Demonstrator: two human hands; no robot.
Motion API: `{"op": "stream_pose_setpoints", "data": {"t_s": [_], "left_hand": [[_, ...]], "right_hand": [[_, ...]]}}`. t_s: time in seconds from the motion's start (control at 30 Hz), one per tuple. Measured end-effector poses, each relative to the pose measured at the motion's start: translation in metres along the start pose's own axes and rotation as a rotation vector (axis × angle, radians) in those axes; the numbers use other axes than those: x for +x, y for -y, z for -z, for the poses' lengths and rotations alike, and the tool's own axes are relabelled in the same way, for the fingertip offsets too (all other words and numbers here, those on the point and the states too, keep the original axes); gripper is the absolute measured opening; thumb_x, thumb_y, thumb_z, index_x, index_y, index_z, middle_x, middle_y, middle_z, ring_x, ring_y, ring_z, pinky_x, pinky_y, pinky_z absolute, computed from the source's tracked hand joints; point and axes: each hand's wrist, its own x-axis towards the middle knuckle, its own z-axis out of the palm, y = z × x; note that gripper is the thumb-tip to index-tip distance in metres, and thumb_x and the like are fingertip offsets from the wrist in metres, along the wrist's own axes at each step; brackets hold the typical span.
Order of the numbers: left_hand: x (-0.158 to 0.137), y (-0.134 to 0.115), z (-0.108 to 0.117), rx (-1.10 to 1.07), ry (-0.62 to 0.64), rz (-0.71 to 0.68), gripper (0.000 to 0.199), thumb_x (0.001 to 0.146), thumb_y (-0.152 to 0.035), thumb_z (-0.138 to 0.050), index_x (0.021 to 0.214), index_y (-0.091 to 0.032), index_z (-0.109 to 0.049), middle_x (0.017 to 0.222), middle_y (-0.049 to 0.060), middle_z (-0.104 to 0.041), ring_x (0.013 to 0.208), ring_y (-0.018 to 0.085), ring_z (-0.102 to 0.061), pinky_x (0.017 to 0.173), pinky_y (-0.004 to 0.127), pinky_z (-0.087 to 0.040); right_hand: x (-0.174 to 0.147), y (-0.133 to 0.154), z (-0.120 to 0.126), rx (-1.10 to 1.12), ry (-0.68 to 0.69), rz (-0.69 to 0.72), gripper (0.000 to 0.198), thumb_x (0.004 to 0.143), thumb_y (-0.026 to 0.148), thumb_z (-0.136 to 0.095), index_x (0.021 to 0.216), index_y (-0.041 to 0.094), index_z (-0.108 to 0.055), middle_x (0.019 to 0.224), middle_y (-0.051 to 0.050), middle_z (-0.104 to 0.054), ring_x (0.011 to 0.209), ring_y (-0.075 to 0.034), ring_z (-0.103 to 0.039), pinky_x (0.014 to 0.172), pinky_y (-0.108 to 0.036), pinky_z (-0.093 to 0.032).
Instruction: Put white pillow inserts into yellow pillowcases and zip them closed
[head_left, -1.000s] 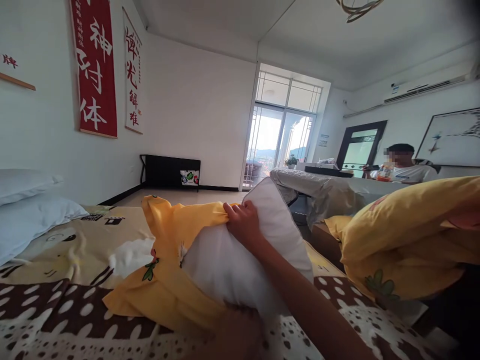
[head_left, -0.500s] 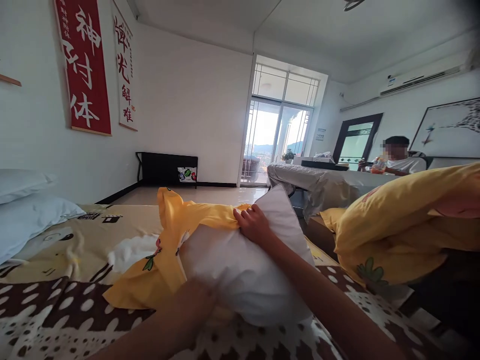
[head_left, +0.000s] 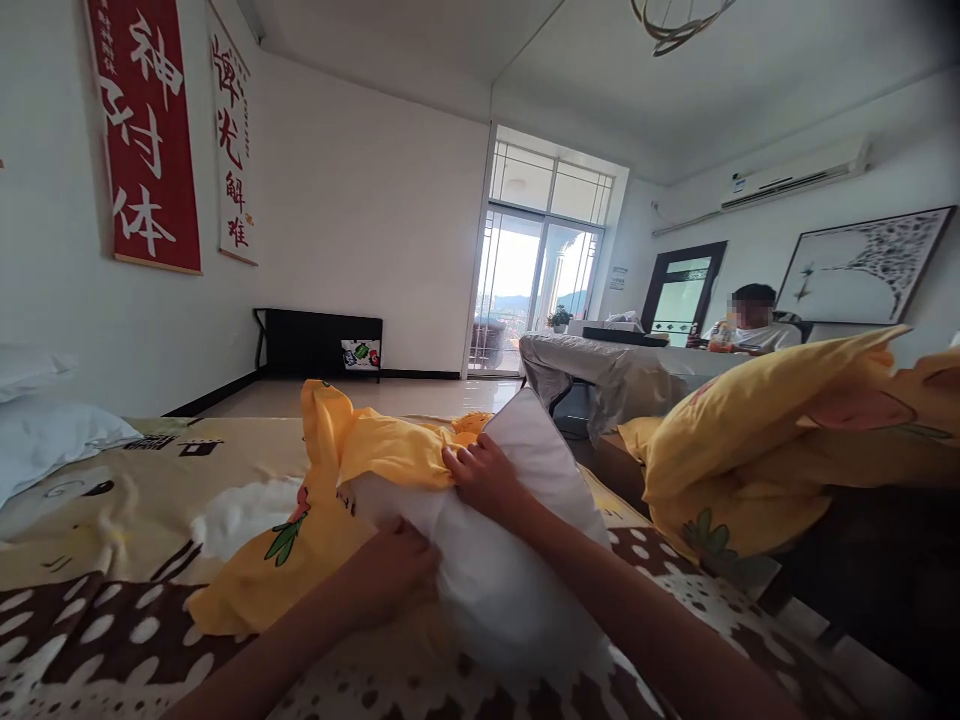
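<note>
A white pillow (head_left: 517, 590) lies on the patterned bedding in front of me, its far-left part inside a yellow pillowcase (head_left: 397, 448) with a printed plant. My right hand (head_left: 487, 482) is closed on the pillowcase's edge, over the top of the pillow. Lower and to the left, my left hand (head_left: 401, 560) is closed on the white pillow near the case's opening; its fingertips are partly hidden. The loose end of the case spreads left across the bedding.
Yellow-covered pillows (head_left: 750, 440) are piled at the right. White pillows (head_left: 60, 440) rest at the left edge on the patterned bedding (head_left: 142, 630). Beyond stands a table under a plastic cover (head_left: 600, 365), where another person (head_left: 752, 320) sits. A black low rack (head_left: 319, 340) stands by the wall.
My left hand, blurred and lower against the pillow before, now shows clearly, gripping higher on it. My right hand keeps its hold on the pillowcase. The camera view has turned slightly right.
</note>
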Motion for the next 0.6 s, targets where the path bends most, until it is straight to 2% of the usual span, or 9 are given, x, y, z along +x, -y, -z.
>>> {"op": "stream_pose_setpoints", "data": {"t_s": [0.1,0.17,0.23,0.3,0.4,0.47,0.53,0.6], "left_hand": [[0.002,-0.004,0.001,0.006,0.038,-0.010,0.016,0.086,-0.034,-0.056,0.088,-0.018,-0.057,0.089,0.003,-0.067,0.088,0.021,-0.062,0.083,0.034,-0.044],[0.005,-0.005,0.009,0.014,0.042,-0.027,0.015,0.087,-0.031,-0.053,0.081,-0.018,-0.058,0.082,0.003,-0.068,0.078,0.021,-0.064,0.072,0.033,-0.047],[0.006,-0.005,0.017,0.053,-0.011,-0.028,0.019,0.085,-0.030,-0.050,0.074,-0.018,-0.060,0.074,0.005,-0.067,0.067,0.022,-0.063,0.060,0.033,-0.047],[0.006,-0.004,0.022,0.128,-0.189,-0.064,0.021,0.081,-0.032,-0.050,0.072,-0.018,-0.063,0.071,0.009,-0.067,0.065,0.026,-0.063,0.058,0.038,-0.049],[0.003,-0.001,0.019,0.220,-0.541,-0.176,0.025,0.079,-0.029,-0.046,0.076,-0.019,-0.069,0.074,0.014,-0.069,0.069,0.029,-0.064,0.063,0.045,-0.051],[0.002,0.002,0.014,0.232,-0.645,-0.220,0.030,0.080,-0.026,-0.043,0.082,-0.019,-0.072,0.073,0.015,-0.069,0.070,0.030,-0.065,0.064,0.045,-0.052],[0.004,0.006,0.009,0.131,-0.564,-0.168,0.033,0.081,-0.030,-0.042,0.086,-0.019,-0.073,0.074,0.016,-0.069,0.075,0.032,-0.065,0.067,0.047,-0.052],[0.011,0.014,0.005,-0.082,-0.394,-0.026,0.034,0.080,-0.040,-0.046,0.089,-0.021,-0.073,0.080,0.016,-0.070,0.081,0.033,-0.065,0.073,0.048,-0.052]], "right_hand": [[0.002,0.000,0.006,0.040,0.043,-0.007,0.025,0.082,0.012,-0.047,0.103,0.012,-0.062,0.076,-0.007,-0.067,0.070,-0.018,-0.059,0.072,-0.035,-0.031],[0.006,0.001,0.017,0.061,0.035,-0.043,0.026,0.081,0.012,-0.047,0.102,0.013,-0.062,0.075,-0.006,-0.067,0.070,-0.017,-0.059,0.072,-0.035,-0.030],[0.009,0.005,0.034,0.074,-0.003,-0.089,0.028,0.079,0.012,-0.047,0.103,0.014,-0.062,0.075,-0.005,-0.067,0.068,-0.017,-0.059,0.072,-0.035,-0.030],[0.011,0.013,0.056,0.079,-0.071,-0.103,0.028,0.079,0.012,-0.047,0.102,0.014,-0.061,0.073,-0.004,-0.067,0.066,-0.017,-0.058,0.070,-0.035,-0.030],[0.011,0.028,0.086,0.058,-0.179,-0.060,0.027,0.081,0.015,-0.046,0.103,0.011,-0.061,0.070,-0.004,-0.065,0.063,-0.017,-0.057,0.067,-0.035,-0.030],[0.010,0.035,0.100,0.033,-0.212,-0.049,0.026,0.082,0.016,-0.046,0.103,0.010,-0.061,0.068,-0.004,-0.064,0.061,-0.017,-0.056,0.066,-0.035,-0.031],[0.010,0.037,0.111,0.009,-0.213,-0.067,0.026,0.083,0.015,-0.046,0.103,0.009,-0.061,0.068,-0.004,-0.063,0.060,-0.017,-0.055,0.065,-0.035,-0.032],[0.010,0.037,0.121,-0.027,-0.218,-0.085,0.026,0.083,0.013,-0.046,0.104,0.009,-0.060,0.067,-0.004,-0.063,0.059,-0.017,-0.054,0.064,-0.035,-0.032]]}}
